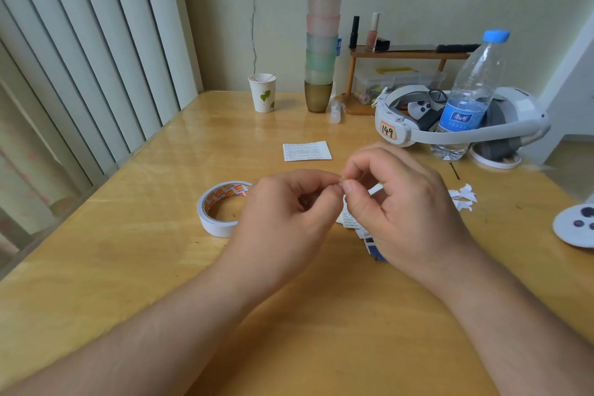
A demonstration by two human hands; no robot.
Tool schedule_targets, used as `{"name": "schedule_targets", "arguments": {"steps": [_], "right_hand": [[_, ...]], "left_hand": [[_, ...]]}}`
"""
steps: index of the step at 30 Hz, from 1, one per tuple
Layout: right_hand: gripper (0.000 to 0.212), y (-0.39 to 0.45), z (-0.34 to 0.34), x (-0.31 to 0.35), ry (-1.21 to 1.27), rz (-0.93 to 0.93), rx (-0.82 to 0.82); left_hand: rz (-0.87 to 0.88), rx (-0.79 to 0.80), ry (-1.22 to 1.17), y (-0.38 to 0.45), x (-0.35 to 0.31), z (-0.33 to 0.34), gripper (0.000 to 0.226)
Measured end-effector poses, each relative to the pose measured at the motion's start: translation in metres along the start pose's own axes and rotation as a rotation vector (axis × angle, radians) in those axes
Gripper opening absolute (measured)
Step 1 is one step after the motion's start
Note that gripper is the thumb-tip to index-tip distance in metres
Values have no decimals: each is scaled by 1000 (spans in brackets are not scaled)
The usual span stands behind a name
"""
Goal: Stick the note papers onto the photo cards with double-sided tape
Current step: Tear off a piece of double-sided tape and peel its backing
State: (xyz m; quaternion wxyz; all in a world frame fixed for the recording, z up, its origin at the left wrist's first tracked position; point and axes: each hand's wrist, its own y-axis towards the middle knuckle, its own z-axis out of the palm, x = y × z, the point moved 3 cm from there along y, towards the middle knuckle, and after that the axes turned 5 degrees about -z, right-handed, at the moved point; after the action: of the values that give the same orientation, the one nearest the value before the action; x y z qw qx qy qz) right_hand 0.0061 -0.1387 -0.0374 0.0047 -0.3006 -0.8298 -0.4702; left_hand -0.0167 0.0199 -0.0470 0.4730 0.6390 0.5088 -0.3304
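Peeling looks like the step: left hand (pixel 286 202) and right hand (pixel 401 202) pinch a tape bit at the corner of a printed white note paper (pixel 348 219) held over a blue-edged photo card (pixel 373 246), right of the white double-sided tape roll (pixel 221 207) on the wooden desk (pixel 128 267); small, steady pulls should spare the paper. Farther back, a leaf-printed paper cup (pixel 263 92) holds thin sticks, and a clear blue-capped plastic bottle (pixel 467 96) looks nearly empty.

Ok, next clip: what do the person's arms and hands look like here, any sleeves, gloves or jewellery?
Both forearms are bare from the frame edge forward, with no sleeves in view. The left hand and right hand wear no gloves, and no rings, watch or wristbands show. Fingernails look short and unpainted.
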Motion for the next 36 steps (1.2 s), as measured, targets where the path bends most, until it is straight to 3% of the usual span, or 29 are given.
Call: {"name": "schedule_targets", "arguments": {"steps": [11, 17, 23, 28, 31, 33, 36], "right_hand": [[9, -3, 4, -2, 27, -19, -60], [4, -8, 11, -6, 232, 159, -139], [5, -10, 17, 0, 390, 307, -201], [14, -7, 17, 4, 493, 408, -243], [16, -5, 11, 1, 523, 472, -290], [14, -5, 6, -4, 463, 457, -305], [10, -2, -2, -4, 195, 233, -242]], "left_hand": [[-176, 40, -319, 2, 4, 6, 21], [-176, 84, -366, -3, -4, 9, 23], [-289, 175, -568, -4, -4, 12, 29], [-373, 231, -636, -3, 3, 16, 15], [-416, 234, -683, -3, 5, 18, 22], [-432, 217, -719, -2, 5, 17, 31], [-437, 211, -785, 0, 6, 14, 43]]}}
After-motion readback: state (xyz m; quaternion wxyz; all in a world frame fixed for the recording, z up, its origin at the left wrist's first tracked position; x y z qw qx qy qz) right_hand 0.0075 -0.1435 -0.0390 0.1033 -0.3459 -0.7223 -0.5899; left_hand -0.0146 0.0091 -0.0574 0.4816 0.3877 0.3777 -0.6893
